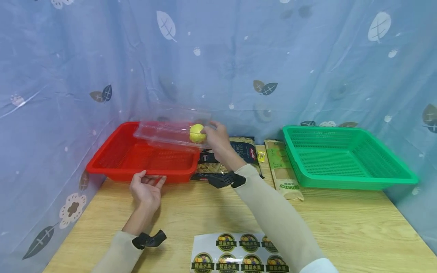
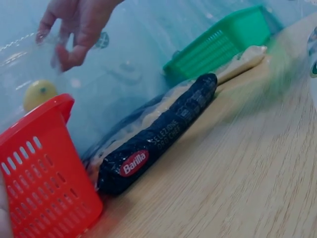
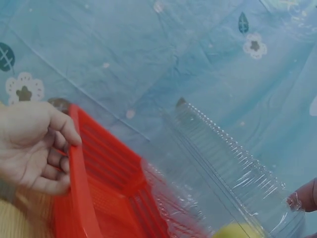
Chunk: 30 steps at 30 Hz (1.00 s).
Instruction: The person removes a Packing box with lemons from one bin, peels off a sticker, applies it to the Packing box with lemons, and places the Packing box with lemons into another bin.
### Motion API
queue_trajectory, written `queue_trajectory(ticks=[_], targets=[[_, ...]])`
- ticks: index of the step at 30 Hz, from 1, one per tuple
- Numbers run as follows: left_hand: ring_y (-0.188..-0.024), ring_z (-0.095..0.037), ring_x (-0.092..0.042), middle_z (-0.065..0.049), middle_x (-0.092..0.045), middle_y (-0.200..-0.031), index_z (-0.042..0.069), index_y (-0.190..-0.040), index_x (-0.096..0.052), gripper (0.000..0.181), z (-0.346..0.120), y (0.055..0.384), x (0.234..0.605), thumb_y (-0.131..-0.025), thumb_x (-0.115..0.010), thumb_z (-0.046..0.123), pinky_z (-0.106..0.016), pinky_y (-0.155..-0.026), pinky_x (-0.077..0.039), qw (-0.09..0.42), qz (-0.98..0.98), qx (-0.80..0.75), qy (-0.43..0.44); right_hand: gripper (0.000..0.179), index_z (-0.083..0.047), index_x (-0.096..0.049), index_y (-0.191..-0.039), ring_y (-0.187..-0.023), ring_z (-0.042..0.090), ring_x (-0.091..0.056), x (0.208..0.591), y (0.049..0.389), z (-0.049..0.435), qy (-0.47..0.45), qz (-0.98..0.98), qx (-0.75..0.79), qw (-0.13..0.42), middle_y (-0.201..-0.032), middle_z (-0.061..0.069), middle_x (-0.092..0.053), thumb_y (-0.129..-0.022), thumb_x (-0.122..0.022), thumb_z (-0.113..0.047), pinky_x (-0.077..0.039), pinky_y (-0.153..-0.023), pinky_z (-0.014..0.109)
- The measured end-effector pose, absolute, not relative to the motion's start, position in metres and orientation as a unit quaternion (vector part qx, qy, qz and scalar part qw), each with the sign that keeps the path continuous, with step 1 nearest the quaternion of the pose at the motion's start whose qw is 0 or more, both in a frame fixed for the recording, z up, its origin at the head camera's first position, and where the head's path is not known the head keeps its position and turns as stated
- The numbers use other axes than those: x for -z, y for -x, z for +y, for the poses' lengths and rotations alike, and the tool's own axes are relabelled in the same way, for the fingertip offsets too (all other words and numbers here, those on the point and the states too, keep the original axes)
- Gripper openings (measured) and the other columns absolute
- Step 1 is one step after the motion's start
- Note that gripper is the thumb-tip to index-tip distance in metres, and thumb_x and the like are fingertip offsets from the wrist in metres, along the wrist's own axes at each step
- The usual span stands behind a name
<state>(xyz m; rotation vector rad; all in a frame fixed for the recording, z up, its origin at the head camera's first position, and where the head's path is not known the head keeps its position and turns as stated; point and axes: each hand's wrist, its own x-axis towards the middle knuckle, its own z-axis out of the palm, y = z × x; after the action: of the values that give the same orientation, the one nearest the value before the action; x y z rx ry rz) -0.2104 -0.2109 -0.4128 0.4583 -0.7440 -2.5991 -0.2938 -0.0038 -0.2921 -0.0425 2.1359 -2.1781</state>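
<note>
My right hand (image 1: 217,140) pinches the edge of a clear plastic box (image 1: 164,133) above the red basket (image 1: 141,175). A round yellow fruit (image 1: 197,133) shows at the box's right end, close to the right thumb. In the right wrist view, the box (image 3: 213,163) is tilted and its ridged rim faces up. At the basket's front, my left hand (image 1: 147,191) grips the red rim. The right wrist view shows that hand (image 3: 37,146) with its fingers at the rim.
Right of the red basket lie a dark Barilla pasta bag (image 1: 244,149), a small yellow packet (image 1: 261,156) and a paper-like packet (image 1: 283,170). A green basket (image 1: 355,182) stands at the right. A sheet of round stickers (image 1: 225,258) lies near the front.
</note>
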Motion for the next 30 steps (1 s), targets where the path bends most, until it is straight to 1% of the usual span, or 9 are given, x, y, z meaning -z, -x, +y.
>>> queue_trajectory(ticks=[3,6,7,10,12,14,18,25,30], targets=[[-0.057,-0.026,-0.056,-0.009,-0.057,-0.063,0.004,-0.073,-0.056,0.031,-0.212,0.21,0.411,-0.1,-0.042,0.013,-0.04,-0.065,-0.059,0.204,-0.264,0.928,-0.164,0.062,-0.009,-0.035,-0.156,-0.062,0.017,-0.049,0.292,0.29,0.008,0.018,0.7,0.713,0.043,-0.094,0.003,-0.057,-0.097,-0.055,-0.012,-0.055,-0.071,0.035],[-0.057,-0.025,-0.056,-0.009,-0.057,-0.063,0.004,-0.074,-0.056,0.031,-0.211,0.21,0.411,-0.1,-0.043,0.012,-0.039,-0.065,-0.058,0.201,-0.261,0.93,-0.163,0.061,-0.01,-0.036,-0.155,-0.058,0.014,-0.043,0.293,0.288,0.019,0.013,0.697,0.716,0.033,-0.084,0.002,-0.052,-0.097,-0.055,-0.014,-0.054,-0.07,0.035],[-0.058,-0.025,-0.056,-0.009,-0.057,-0.063,0.004,-0.074,-0.056,0.031,-0.211,0.21,0.412,-0.1,-0.043,0.012,-0.039,-0.066,-0.058,0.199,-0.259,0.931,-0.163,0.061,-0.01,-0.037,-0.155,-0.057,0.014,-0.044,0.293,0.287,0.022,0.011,0.694,0.719,0.031,-0.088,0.003,-0.053,-0.097,-0.055,-0.013,-0.055,-0.07,0.035],[-0.059,-0.024,-0.056,-0.008,-0.057,-0.065,0.004,-0.076,-0.055,0.029,-0.21,0.209,0.413,-0.101,-0.043,0.013,-0.039,-0.067,-0.058,0.195,-0.252,0.933,-0.167,0.061,-0.009,-0.036,-0.155,-0.059,0.015,-0.049,0.294,0.285,0.032,0.008,0.689,0.724,0.03,-0.119,0.006,-0.059,-0.097,-0.055,-0.013,-0.056,-0.069,0.034],[-0.06,-0.024,-0.057,-0.008,-0.057,-0.067,0.005,-0.078,-0.055,0.027,-0.209,0.209,0.414,-0.101,-0.043,0.014,-0.038,-0.068,-0.058,0.193,-0.25,0.934,-0.168,0.061,-0.009,-0.035,-0.156,-0.059,0.016,-0.051,0.293,0.283,0.039,0.01,0.689,0.724,0.031,-0.138,0.009,-0.054,-0.097,-0.054,-0.012,-0.057,-0.068,0.033],[-0.061,-0.024,-0.057,-0.008,-0.057,-0.068,0.005,-0.08,-0.055,0.026,-0.209,0.209,0.414,-0.101,-0.043,0.014,-0.038,-0.068,-0.058,0.192,-0.248,0.935,-0.168,0.062,-0.008,-0.035,-0.156,-0.058,0.014,-0.05,0.292,0.281,0.048,0.009,0.693,0.721,0.029,-0.147,0.012,-0.049,-0.097,-0.054,-0.011,-0.057,-0.066,0.03],[-0.062,-0.023,-0.058,-0.007,-0.057,-0.069,0.005,-0.082,-0.055,0.025,-0.208,0.208,0.413,-0.101,-0.043,0.015,-0.037,-0.069,-0.058,0.188,-0.247,0.936,-0.167,0.063,-0.007,-0.036,-0.156,-0.058,0.012,-0.048,0.286,0.277,0.066,0.007,0.704,0.71,0.015,-0.154,0.013,-0.045,-0.095,-0.054,-0.008,-0.057,-0.065,0.028],[-0.063,-0.023,-0.057,-0.007,-0.056,-0.07,0.006,-0.085,-0.053,0.022,-0.207,0.206,0.41,-0.101,-0.043,0.016,-0.036,-0.069,-0.058,0.188,-0.246,0.935,-0.171,0.063,-0.008,-0.036,-0.156,-0.07,0.017,-0.058,0.279,0.266,0.09,0.009,0.71,0.704,0.002,-0.15,0.014,-0.049,-0.095,-0.053,-0.007,-0.058,-0.067,0.027],[-0.064,-0.022,-0.056,-0.007,-0.055,-0.071,0.007,-0.088,-0.051,0.017,-0.207,0.206,0.41,-0.102,-0.044,0.016,-0.036,-0.07,-0.057,0.187,-0.25,0.935,-0.169,0.062,-0.008,-0.037,-0.155,-0.065,0.012,-0.051,0.282,0.259,0.101,0.012,0.699,0.715,-0.007,-0.156,0.011,-0.042,-0.096,-0.055,-0.006,-0.055,-0.062,0.024]])
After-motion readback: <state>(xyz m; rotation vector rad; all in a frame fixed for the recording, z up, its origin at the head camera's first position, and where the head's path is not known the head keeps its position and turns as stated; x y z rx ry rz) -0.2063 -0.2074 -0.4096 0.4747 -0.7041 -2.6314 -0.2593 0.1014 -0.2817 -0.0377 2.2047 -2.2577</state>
